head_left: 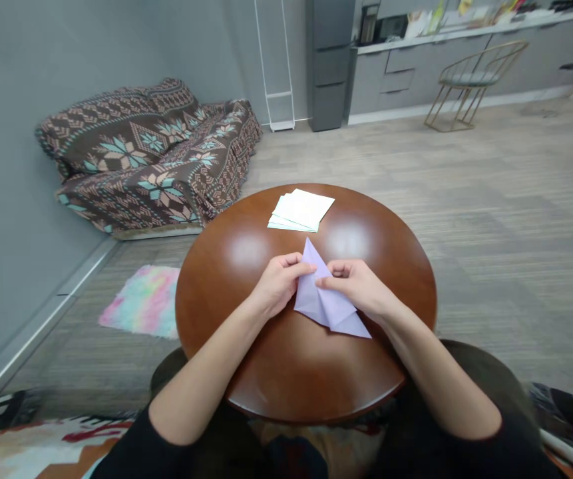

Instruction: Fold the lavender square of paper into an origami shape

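A folded sheet of purple paper [323, 303] is held up over the round wooden table [246, 359], its pointed tip toward the far side and its wider, layered edge toward me. My left hand [283, 282] pinches its left edge, thumb on top and fingers curled at the side. On the right, my right hand [353, 285] grips the paper too, with the thumb pressed on its face and the other fingers bent at the edge. A crease runs down from the thumbs. The undersides of the folds are hidden.
Several pale square sheets [302, 210] lie fanned near the table's far side. Beyond stand a sofa [166, 156] under a patterned cover, a grey refrigerator [330, 66], a kitchen counter [430, 38] and a wire-backed chair [470, 80]. A fluffy pastel rug [141, 303] lies left of the table.
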Action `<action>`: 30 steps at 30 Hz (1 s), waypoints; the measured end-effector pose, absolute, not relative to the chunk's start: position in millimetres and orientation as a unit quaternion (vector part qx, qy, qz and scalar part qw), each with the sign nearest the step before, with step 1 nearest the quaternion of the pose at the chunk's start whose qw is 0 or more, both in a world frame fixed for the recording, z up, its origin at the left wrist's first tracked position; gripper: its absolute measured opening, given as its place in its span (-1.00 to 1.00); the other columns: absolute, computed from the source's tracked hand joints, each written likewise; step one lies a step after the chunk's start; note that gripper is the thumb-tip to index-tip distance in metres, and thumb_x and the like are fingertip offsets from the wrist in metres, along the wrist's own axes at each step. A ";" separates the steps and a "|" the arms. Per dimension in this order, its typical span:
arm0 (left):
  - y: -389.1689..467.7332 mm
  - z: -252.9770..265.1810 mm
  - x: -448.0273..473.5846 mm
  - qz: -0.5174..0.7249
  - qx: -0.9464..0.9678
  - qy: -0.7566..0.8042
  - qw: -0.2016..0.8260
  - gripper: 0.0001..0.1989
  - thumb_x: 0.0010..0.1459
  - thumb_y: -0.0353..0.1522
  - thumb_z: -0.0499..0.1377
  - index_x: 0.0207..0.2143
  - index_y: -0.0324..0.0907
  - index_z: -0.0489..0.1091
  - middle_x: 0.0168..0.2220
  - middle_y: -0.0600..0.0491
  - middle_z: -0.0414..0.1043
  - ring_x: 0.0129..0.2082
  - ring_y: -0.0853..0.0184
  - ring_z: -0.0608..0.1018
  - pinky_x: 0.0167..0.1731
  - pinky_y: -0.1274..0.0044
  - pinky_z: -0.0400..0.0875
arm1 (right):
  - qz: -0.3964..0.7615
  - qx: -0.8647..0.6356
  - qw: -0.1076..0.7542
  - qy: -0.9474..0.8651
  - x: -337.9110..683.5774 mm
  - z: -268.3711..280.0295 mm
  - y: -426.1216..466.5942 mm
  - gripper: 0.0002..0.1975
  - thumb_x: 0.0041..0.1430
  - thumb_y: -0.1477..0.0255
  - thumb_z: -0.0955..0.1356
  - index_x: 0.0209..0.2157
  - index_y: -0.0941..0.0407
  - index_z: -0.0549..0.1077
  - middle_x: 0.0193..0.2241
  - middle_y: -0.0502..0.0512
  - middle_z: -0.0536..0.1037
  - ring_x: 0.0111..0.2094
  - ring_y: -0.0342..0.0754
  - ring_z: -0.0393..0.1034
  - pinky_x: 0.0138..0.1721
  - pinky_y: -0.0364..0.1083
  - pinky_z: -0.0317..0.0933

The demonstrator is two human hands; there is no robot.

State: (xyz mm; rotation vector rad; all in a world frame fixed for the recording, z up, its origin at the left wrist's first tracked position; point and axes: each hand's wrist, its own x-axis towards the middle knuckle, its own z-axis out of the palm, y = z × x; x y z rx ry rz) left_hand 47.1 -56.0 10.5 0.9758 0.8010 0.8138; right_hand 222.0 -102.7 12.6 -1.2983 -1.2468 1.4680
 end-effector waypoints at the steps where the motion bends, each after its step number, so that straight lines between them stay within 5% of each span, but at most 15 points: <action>1: -55.8 11.5 47.1 0.375 0.439 0.363 0.732 -0.80 -0.08 -0.38 0.41 -0.50 -0.25 0.45 -0.49 0.07 0.48 -0.48 0.39 0.49 -0.36 0.52 0.37 | 0.580 -0.510 0.392 -0.500 222.2 12.4 -102.9 -0.74 -0.02 0.29 0.48 -0.49 0.15 0.41 -0.59 -0.09 0.37 -0.55 -0.20 0.18 -0.54 -0.17 -0.03; 11: -55.8 21.1 47.6 0.433 0.411 0.351 0.722 -0.68 -0.09 -0.45 0.35 -0.64 -0.19 0.22 -0.60 0.18 0.24 -0.56 0.48 0.31 -0.48 0.58 0.25 | 0.582 -0.490 0.345 -0.550 219.4 12.2 -103.8 -0.79 0.02 0.36 0.43 -0.53 0.14 0.35 -0.61 -0.11 0.31 -0.56 -0.21 0.12 -0.53 -0.17 -0.08; 30: -39.1 26.3 31.0 0.488 0.398 0.351 0.693 -0.82 -0.05 -0.37 0.39 -0.49 -0.24 0.44 -0.48 0.11 0.41 -0.42 0.46 0.44 -0.34 0.60 0.33 | 0.614 -0.457 0.350 -0.540 218.4 12.4 -107.0 -0.75 0.01 0.34 0.45 -0.55 0.12 0.32 -0.60 -0.10 0.32 -0.56 -0.20 0.13 -0.52 -0.16 -0.07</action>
